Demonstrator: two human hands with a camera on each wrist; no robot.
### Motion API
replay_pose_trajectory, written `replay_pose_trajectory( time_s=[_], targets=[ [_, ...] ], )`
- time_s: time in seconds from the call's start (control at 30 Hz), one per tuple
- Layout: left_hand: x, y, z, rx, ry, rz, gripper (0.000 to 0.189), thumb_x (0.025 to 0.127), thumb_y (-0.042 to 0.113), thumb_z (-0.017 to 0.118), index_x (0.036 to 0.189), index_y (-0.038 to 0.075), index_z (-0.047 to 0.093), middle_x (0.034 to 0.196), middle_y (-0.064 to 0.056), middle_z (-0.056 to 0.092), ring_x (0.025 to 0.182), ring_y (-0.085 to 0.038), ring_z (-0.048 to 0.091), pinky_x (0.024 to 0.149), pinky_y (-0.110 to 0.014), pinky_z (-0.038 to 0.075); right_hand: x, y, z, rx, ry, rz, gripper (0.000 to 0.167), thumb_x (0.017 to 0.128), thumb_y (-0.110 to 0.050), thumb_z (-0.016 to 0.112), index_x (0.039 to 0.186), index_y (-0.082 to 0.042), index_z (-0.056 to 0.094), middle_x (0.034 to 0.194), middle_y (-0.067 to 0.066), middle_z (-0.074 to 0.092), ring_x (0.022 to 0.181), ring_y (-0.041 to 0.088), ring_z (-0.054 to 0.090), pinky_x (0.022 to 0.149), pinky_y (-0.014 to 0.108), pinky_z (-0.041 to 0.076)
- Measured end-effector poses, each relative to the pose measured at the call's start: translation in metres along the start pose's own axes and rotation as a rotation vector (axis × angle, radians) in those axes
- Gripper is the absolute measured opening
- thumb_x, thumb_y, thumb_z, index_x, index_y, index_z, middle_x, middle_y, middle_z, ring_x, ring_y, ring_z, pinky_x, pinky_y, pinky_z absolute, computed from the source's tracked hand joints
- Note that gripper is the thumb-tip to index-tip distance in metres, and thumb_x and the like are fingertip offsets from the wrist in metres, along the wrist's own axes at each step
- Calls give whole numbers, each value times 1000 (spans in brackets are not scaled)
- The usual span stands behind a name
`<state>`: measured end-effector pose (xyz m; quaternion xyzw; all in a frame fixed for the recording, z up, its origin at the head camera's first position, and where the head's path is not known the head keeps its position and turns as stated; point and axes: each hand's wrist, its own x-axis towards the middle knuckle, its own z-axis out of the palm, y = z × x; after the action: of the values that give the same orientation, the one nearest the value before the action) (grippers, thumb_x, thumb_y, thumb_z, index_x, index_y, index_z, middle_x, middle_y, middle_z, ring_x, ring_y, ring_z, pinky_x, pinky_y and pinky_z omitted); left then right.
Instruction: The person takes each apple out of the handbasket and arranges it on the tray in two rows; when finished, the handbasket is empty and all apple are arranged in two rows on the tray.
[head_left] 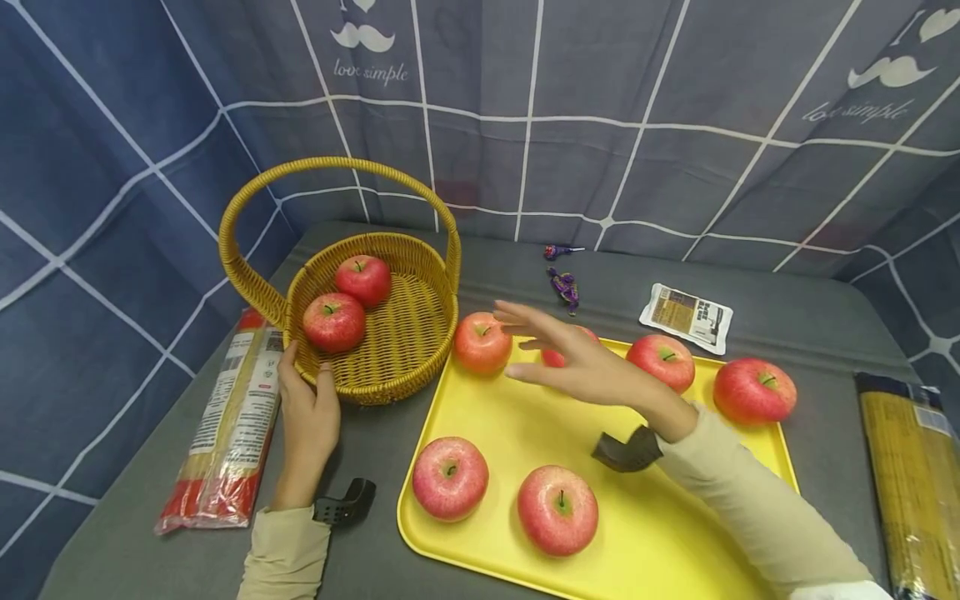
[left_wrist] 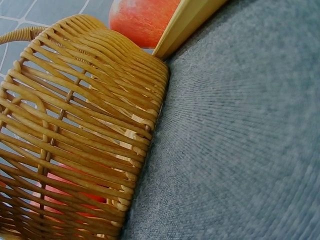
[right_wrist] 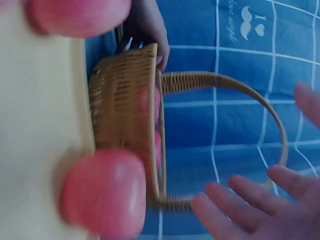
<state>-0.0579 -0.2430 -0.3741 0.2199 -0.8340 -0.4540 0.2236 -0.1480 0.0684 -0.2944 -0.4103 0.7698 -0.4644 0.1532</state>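
My left hand (head_left: 309,417) holds the near-left rim of a wicker basket (head_left: 397,387), thumb and fingers on either side of the edge. Inside the basket, two red apples (head_left: 334,322) lie at the left. The basket's woven side (left_wrist: 85,120) fills much of the left wrist view. Over the yellow tray (head_left: 525,425), my right hand (head_left: 588,367) hangs with fingers extended and nothing in it. An apple (head_left: 480,346) at the tray's far-left corner is just left of its fingertips; another apple (head_left: 551,358) is partly hidden behind the hand. In the right wrist view the fingers (right_wrist: 245,205) are spread.
Several more apples (head_left: 557,510) rest on the tray. A red-and-clear noodle packet (head_left: 232,425) lies left of the basket. Behind the tray are a purple wrapped candy (head_left: 564,289), a lollipop (head_left: 558,251) and a white sachet (head_left: 686,318). A yellow packet (head_left: 915,475) lies far right.
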Motion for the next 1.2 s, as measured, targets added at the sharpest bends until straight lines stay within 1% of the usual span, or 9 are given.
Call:
replay_pose_trajectory(
  time_s=[0.13, 0.3, 0.53, 0.63, 0.77, 0.93, 1.03, 1.1, 1.2],
  targets=[
    [1, -2, 1, 1, 13, 11, 55, 94, 28, 37, 142, 10, 18, 147, -19, 21, 137, -31, 18, 109, -51, 17, 55, -7, 19, 82, 96, -57, 57, 85, -21, 63, 136, -20, 38, 135, 3, 47, 119, 23, 50, 97, 40, 41],
    [2, -3, 3, -2, 20, 24, 55, 93, 27, 39, 141, 8, 20, 146, -21, 23, 136, -32, 20, 109, -50, 18, 113, -13, 47, 137, 193, -34, 50, 83, -21, 64, 130, -16, 46, 128, 4, 53, 113, 17, 53, 93, 35, 45],
    [3, -3, 3, 7, 25, 26, 54, 93, 24, 40, 141, 8, 20, 145, -22, 23, 135, -35, 21, 108, -52, 18, 176, -19, 73, 177, 173, 68, 53, 85, -27, 61, 133, -15, 42, 129, 5, 50, 118, 20, 50, 91, 24, 44],
    [3, -2, 2, 11, 20, 20, 55, 93, 25, 39, 141, 9, 19, 145, -23, 22, 135, -36, 21, 106, -54, 19, 196, -19, 83, 237, 165, 126, 57, 85, -31, 60, 135, -15, 39, 131, 7, 49, 119, 18, 49, 89, 24, 46],
    [3, -2, 2, 10, 5, 22, 56, 94, 27, 38, 142, 9, 17, 146, -23, 21, 134, -38, 21, 106, -55, 19, 212, -13, 97, 348, 181, 221, 60, 84, -35, 60, 136, -15, 38, 131, 8, 50, 117, 16, 51, 88, 27, 47],
    [4, -2, 4, 6, 5, 29, 56, 93, 27, 39, 142, 9, 17, 145, -22, 21, 134, -37, 21, 106, -55, 19, 217, -1, 116, 439, 152, 347, 67, 83, -39, 61, 140, -19, 31, 136, 5, 46, 123, 15, 46, 97, 29, 41],
    [4, -2, 4, 6, 15, 32, 56, 93, 26, 39, 142, 8, 18, 145, -23, 22, 134, -38, 22, 105, -55, 20, 214, 4, 124, 398, 89, 353, 75, 82, -38, 62, 144, -19, 23, 141, 5, 40, 128, 15, 40, 103, 30, 35],
    [4, -2, 4, 6, 17, 34, 55, 93, 26, 38, 142, 8, 18, 145, -23, 21, 134, -38, 22, 105, -56, 20, 211, 6, 128, 328, 47, 340, 78, 81, -35, 64, 145, -19, 21, 143, 5, 36, 130, 16, 37, 105, 31, 33],
    [4, -3, 3, 10, 15, 33, 55, 93, 26, 38, 142, 8, 18, 145, -23, 21, 134, -38, 21, 105, -56, 19, 206, 7, 129, 222, -11, 322, 81, 77, -31, 68, 144, -18, 24, 144, 3, 33, 130, 15, 36, 105, 30, 33]
  ],
)
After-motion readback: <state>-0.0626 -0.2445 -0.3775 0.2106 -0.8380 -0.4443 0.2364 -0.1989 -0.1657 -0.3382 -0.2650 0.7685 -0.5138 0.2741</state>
